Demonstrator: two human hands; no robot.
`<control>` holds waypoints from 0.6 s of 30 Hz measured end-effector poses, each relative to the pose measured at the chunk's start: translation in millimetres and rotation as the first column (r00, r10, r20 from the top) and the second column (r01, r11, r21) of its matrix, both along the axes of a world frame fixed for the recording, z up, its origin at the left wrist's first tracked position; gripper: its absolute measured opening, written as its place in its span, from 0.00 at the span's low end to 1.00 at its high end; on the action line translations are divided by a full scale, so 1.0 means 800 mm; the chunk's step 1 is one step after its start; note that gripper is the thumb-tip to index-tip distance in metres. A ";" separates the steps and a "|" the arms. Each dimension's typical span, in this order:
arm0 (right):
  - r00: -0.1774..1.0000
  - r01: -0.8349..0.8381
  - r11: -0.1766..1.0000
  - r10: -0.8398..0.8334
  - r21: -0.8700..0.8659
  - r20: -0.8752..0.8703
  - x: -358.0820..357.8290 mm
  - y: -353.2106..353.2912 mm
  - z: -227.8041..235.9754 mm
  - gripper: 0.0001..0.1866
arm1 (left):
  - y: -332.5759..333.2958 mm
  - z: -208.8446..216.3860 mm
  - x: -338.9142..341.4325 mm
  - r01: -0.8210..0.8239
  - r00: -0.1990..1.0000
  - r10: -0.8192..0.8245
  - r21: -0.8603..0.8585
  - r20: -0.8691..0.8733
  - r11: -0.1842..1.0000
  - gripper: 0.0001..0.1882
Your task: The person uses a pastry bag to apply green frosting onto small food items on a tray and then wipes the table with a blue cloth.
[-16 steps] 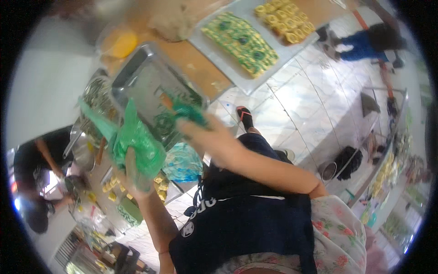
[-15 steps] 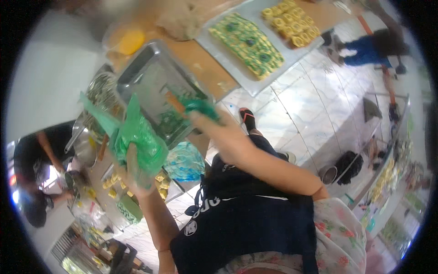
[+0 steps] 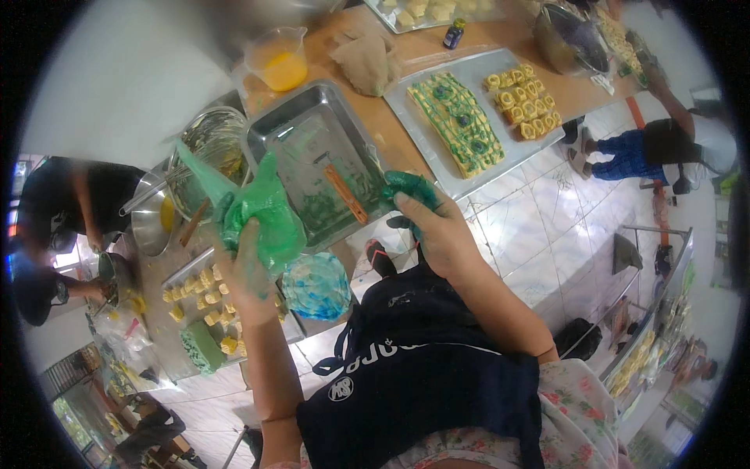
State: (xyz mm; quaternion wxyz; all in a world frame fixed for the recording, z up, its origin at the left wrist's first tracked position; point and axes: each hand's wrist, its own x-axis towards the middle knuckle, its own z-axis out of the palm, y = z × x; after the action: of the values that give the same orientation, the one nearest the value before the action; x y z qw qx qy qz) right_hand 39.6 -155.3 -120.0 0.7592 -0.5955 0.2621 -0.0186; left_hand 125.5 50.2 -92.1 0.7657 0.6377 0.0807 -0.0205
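Observation:
My left hand (image 3: 248, 270) is closed round a green plastic piping bag (image 3: 269, 227) with a soft green filling, its loose ends sticking up. My right hand (image 3: 437, 227), its fingers thickly smeared with green icing, is raised beside the right rim of a deep metal baking pan (image 3: 312, 125). It appears to hold nothing, with thumb and fingers apart. A wooden-handled scraper (image 3: 345, 193) lies in the pan, where green smears coat the bottom. Close below the bag is a round bundle in clear plastic, marked with blue (image 3: 316, 285).
Behind are a jug of yellow liquid (image 3: 281, 69), a brown cloth (image 3: 367, 59) and a tray (image 3: 422, 148) with a green-decorated slab and rolled pastries (image 3: 523, 102). At left stand a whisk bowl (image 3: 207, 129) and a tray of small pastries (image 3: 289, 327). People (image 3: 680, 144) work nearby.
My right hand has moved right, away from the scraper, which now lies in the pan. My left hand still grips the piping bag. The view has shifted.

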 end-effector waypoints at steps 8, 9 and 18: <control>0.999 -0.018 0.992 0.023 0.124 -0.037 0.007 0.019 0.019 0.17 | -0.012 -0.049 0.008 0.054 0.998 -0.051 0.100 -0.029 0.994 0.22; 0.995 -0.029 0.994 0.038 0.109 -0.089 0.010 0.021 0.028 0.17 | -0.013 -0.059 0.012 0.091 0.996 -0.094 0.263 -0.001 0.960 0.22; 1.000 -0.010 0.984 0.010 0.180 0.005 0.000 0.022 0.000 0.17 | -0.030 -0.087 0.026 -0.081 0.935 -0.215 0.759 0.282 0.645 0.24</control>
State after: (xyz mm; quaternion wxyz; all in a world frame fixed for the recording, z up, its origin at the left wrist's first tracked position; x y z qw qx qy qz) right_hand 39.8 -137.4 -119.7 0.8105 -0.5257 0.2583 0.0078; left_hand 146.5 26.4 -162.1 0.4273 0.8952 -0.0785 0.0992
